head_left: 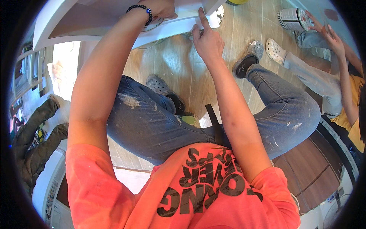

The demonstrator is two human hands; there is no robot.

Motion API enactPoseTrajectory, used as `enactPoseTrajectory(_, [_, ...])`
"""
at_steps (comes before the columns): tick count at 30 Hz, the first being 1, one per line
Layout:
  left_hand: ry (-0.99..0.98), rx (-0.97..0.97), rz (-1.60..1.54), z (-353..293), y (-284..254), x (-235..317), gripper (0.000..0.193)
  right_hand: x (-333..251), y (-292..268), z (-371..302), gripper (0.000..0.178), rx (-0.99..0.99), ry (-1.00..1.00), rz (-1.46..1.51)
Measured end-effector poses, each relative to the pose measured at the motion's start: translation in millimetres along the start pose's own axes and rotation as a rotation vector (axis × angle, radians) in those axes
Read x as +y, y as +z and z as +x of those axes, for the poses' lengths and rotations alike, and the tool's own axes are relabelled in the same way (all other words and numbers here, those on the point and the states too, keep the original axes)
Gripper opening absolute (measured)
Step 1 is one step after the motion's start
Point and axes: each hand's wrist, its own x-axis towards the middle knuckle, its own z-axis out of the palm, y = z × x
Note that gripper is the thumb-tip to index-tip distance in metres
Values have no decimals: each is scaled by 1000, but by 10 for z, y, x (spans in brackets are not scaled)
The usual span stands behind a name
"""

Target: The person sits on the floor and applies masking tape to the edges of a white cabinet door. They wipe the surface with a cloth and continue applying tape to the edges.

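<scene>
A white piece of furniture (171,28), shelf-like with a curved side panel, stands in front of me at the top of the view. My left hand (162,7) reaches into it, wearing a dark beaded bracelet (149,13). Its fingers are partly hidden at the upper edge, so its hold is unclear. Against the white ledge near its right end rests my right hand (209,41), index finger and thumb stretched out, the other fingers curled, nothing visible in its grip. Under the left wrist shows a round clear edge I cannot identify.
On the right, another person's hands (331,36) are raised beside a paint-smeared can (293,20). That person's pale clog (275,50) is near my right foot (248,59). Someone in dark trousers (42,114) is at the left. A greenish container (188,120) stands beneath me.
</scene>
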Motion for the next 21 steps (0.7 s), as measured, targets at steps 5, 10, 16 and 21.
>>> enactPoseTrajectory(5, [-17, -20, -1, 4, -1, 23, 50, -25, -21, 5, 66, -14, 8, -14])
enactPoseTrajectory(10, [-60, -47, 14, 39, -4, 35, 49, -15, -12, 4, 66, -10, -1, -19])
enactPoseTrajectory(16, [-65, -105, -26, 82, -17, 32, 44, -2, -3, 8, 65, 8, -15, -19])
enactPoseTrajectory(21, [-52, -107, -8, 116, 19, -6, 42, -10, 4, 2, 64, 17, -16, -16])
